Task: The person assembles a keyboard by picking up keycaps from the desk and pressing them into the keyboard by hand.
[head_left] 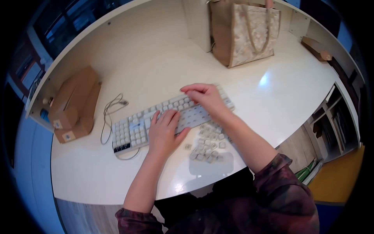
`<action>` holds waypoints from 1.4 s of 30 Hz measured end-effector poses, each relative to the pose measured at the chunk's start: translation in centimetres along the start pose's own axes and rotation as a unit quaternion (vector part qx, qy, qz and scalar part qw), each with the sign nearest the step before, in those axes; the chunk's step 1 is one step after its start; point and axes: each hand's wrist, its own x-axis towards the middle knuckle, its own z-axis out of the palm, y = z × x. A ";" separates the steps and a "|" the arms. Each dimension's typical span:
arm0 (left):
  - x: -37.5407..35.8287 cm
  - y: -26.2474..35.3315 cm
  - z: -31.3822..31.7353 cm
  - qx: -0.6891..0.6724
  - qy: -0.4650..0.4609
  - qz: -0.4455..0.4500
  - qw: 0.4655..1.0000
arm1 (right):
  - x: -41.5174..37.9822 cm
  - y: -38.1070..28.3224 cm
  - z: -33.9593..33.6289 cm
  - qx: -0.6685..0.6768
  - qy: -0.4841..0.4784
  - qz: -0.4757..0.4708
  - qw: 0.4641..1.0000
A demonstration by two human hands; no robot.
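Note:
A pale keyboard [136, 132] lies at a slant across the white desk, with part of its keycaps off and the bare switch plate showing between my hands. My left hand [165, 130] rests on the keyboard, fingers apart, and holds nothing. Above the keyboard's upper right part is my right hand [202, 97], its fingers bent and drawn together; whether something small is between them is hidden. Loose keycaps [206, 148] lie in a pile on the desk just below the keyboard, partly beside my right forearm.
A cardboard box [76, 103] stands at the left, beside a coiled cable [107, 113]. A patterned bag [253, 35] stands at the back. Another brown object [316, 48] lies at the far right. Open shelves [337, 124] are below the desk's right edge.

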 end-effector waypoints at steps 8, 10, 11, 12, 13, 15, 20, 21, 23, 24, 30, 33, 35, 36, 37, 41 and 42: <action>0.3 0.3 0.0 0.023 -0.011 0.014 1.000 | -0.4 0.0 0.4 -0.010 0.003 -0.038 0.999; 0.1 0.2 0.3 0.021 -0.012 0.017 1.000 | 0.2 0.1 0.1 0.001 0.001 -0.043 0.999; 0.1 0.1 0.3 0.022 -0.010 0.019 1.000 | 0.4 0.4 -0.1 0.007 -0.003 -0.043 0.999; 0.2 0.0 0.4 0.023 -0.009 0.019 0.999 | 0.5 0.6 -0.2 0.012 -0.007 -0.043 0.999; 0.2 -0.1 0.4 0.024 -0.009 0.019 0.999 | 0.7 0.8 -0.3 0.029 -0.009 -0.050 0.998; 0.0 -0.1 0.5 0.020 -0.010 0.015 1.000 | 0.7 0.7 -0.4 0.009 0.000 -0.050 0.999; 0.1 0.0 0.3 -0.005 -0.020 -0.012 1.000 | 0.1 -0.2 -0.3 -0.010 0.008 -0.041 0.999; 0.1 0.0 0.3 -0.008 -0.022 -0.015 1.000 | 0.2 -0.1 -0.3 -0.011 0.007 -0.042 0.999; 0.0 -0.1 0.2 -0.016 -0.027 -0.022 0.999 | 0.4 0.3 -0.3 -0.013 0.007 -0.041 0.999; 0.0 0.0 0.2 -0.019 -0.026 -0.027 0.999 | 0.3 0.3 -0.2 -0.010 0.013 -0.037 0.999; -0.2 0.0 0.3 -0.024 -0.026 -0.039 0.999 | 0.1 0.1 0.0 -0.012 0.014 -0.041 0.999; -0.2 0.2 0.4 0.006 -0.021 -0.025 0.999 | 0.0 0.2 0.1 -0.015 0.009 -0.040 0.999; 0.0 0.3 0.2 0.024 -0.019 -0.025 0.999 | -0.1 0.2 0.3 -0.025 0.014 -0.033 0.999; 0.0 0.4 0.2 0.032 -0.018 -0.025 0.999 | -0.1 0.3 0.4 -0.028 0.011 -0.031 0.999; 0.0 0.3 0.1 0.032 -0.020 -0.027 0.999 | -0.1 0.3 0.4 -0.030 0.010 -0.030 0.999; 0.0 0.2 0.2 -0.006 -0.016 -0.047 0.999 | 0.0 0.9 0.2 -0.058 0.001 -0.032 0.998; 0.0 0.1 0.2 -0.024 -0.013 -0.055 0.998 | 0.2 1.2 0.0 -0.089 -0.015 -0.031 0.995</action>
